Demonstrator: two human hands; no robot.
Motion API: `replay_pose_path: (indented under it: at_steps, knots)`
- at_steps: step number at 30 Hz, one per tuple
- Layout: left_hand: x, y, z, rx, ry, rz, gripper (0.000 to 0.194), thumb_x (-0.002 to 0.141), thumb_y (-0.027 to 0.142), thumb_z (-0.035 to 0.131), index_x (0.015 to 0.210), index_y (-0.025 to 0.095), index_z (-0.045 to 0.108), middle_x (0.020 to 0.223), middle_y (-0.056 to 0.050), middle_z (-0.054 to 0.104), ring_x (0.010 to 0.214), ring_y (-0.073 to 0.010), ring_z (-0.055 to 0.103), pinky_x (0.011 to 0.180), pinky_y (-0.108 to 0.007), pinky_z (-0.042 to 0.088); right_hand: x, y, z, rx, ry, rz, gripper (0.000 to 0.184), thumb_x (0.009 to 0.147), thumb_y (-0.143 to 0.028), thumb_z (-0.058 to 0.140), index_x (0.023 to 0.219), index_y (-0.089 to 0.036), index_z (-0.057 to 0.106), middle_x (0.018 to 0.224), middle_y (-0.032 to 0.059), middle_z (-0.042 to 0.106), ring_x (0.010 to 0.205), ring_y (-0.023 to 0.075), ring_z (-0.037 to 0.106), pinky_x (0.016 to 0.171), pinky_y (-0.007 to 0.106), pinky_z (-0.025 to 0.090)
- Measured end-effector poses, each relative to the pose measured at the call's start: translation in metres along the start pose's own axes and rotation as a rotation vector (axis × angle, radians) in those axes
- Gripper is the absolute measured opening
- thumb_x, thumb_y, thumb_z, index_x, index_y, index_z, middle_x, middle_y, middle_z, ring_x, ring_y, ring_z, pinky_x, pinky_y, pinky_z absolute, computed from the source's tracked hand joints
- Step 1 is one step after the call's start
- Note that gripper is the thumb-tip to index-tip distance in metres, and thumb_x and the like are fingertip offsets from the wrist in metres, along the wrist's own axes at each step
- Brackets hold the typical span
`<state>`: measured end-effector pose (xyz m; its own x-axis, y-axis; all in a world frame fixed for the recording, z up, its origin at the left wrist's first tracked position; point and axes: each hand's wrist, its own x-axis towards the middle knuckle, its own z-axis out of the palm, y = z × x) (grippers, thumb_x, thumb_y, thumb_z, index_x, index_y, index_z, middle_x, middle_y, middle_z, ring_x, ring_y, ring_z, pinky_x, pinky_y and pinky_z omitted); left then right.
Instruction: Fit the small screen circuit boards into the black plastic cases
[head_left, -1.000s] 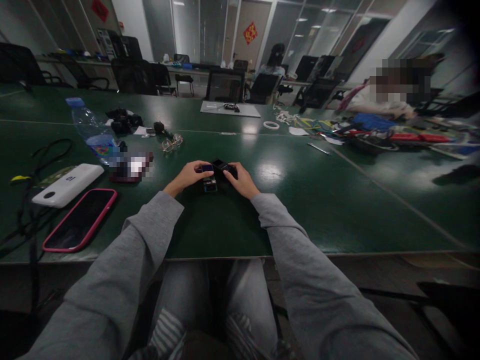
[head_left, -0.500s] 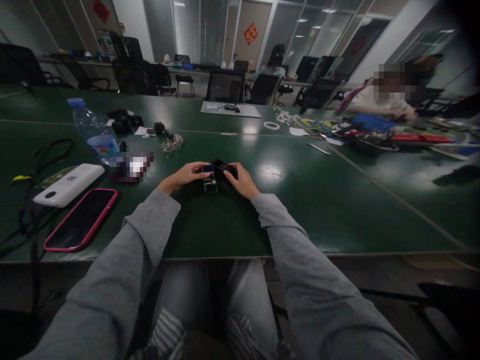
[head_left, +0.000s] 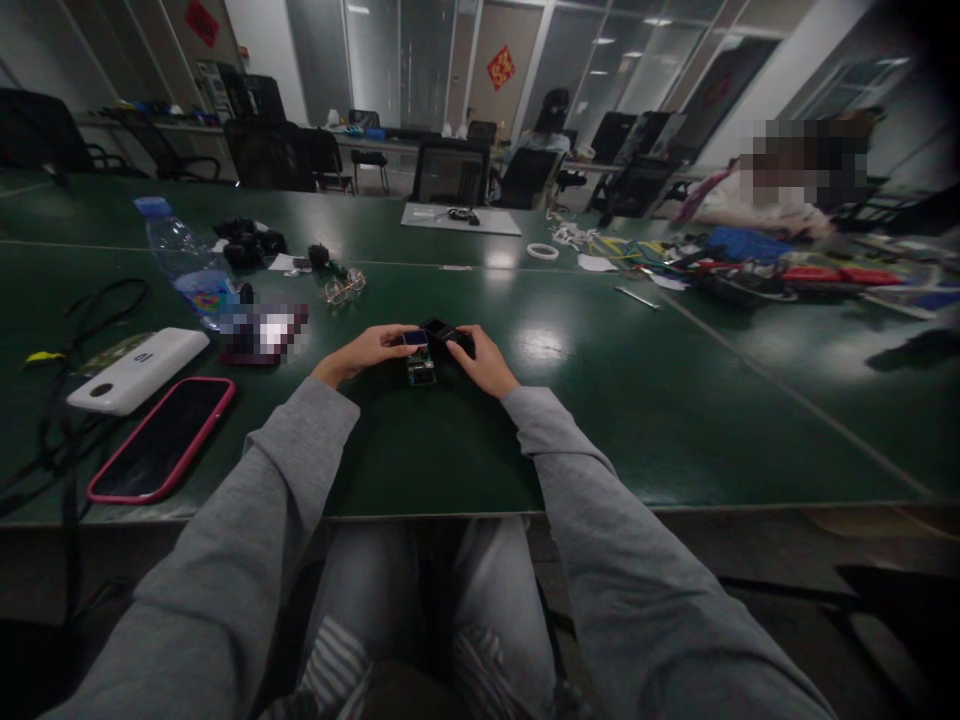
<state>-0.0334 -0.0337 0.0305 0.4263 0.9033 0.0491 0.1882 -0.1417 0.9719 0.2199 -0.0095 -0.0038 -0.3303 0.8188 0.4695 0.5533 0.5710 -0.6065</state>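
Note:
My left hand [head_left: 379,350] is closed around the upper part of a small circuit board [head_left: 421,368], which has a little dark screen [head_left: 415,338] at its top. The thumb lies along the screen's lower edge, while the other fingers are partly hidden behind it. Closed on a black plastic case [head_left: 441,328] is my right hand [head_left: 484,358], with its thumb on the near side. The case sits tilted just right of the board, close to it or touching; I cannot tell which. Both are held over the green table [head_left: 450,450].
To the left lie a pink-edged phone [head_left: 161,440], a white power bank [head_left: 139,370], black straps and a water bottle [head_left: 184,260]. Eyeglasses [head_left: 345,287] lie farther back. A tape roll [head_left: 542,251], a thin metal tool [head_left: 637,298] and tangled cables [head_left: 630,250] are at right. Another person sits beyond.
My left wrist and sleeve have shifted slightly left, and more of the circuit board shows below my thumb. My right hand and the black case have stayed in place.

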Motion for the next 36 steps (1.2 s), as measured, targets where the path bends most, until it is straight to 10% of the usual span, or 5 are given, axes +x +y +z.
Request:
replay_pose_path:
  at_steps: [36]
  knots:
    - [0.0056,-0.0061,0.0008,0.080,0.056,0.038,0.055,0.076,0.033,0.074,0.127,0.015,0.061,0.130,-0.014,0.064,0.117,-0.0244,0.062,0.108,-0.048,0.041,-0.0001,-0.0013,-0.0008,0.006,-0.013,0.011,0.038,0.091,-0.047,0.053,0.115,-0.018,0.052,0.113,0.0119,0.062,0.108,0.0249,0.058,0.098,0.043,0.046]
